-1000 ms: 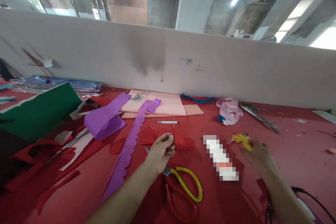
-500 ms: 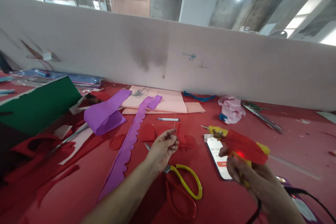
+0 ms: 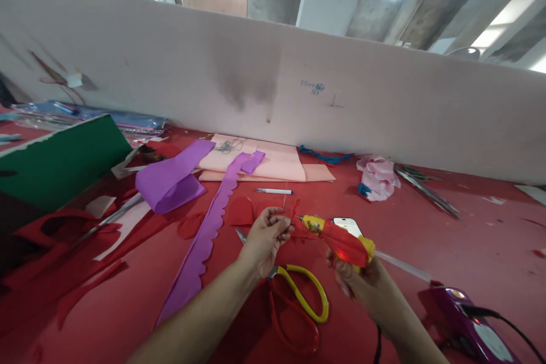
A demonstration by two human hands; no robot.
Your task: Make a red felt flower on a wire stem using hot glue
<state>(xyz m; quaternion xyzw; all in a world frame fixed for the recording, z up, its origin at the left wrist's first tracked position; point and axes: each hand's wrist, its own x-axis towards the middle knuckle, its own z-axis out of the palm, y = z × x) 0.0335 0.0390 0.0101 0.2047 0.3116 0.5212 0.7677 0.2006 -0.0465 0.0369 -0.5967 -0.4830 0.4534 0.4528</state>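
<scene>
My left hand is closed in a pinch around a thin pale stick that points up from the fingertips. A small red scrap shows at the same fingertips; how it joins the stick is hard to see. My right hand grips a yellow and red hot glue gun, its red light glowing. The nozzle is close to the left fingertips, and whether it touches the red scrap cannot be made out. Scissors with yellow and red handles lie below, partly under my left hand.
A purple scalloped strip runs left of my hands. Behind lie a white pen and pink sheets. A phone is partly hidden by the glue gun. A purple device with a cord sits at right.
My right hand has brought the glue gun leftward, its nozzle now close to the left fingertips. The left hand keeps its pinch almost in place. The view has shifted slightly.
</scene>
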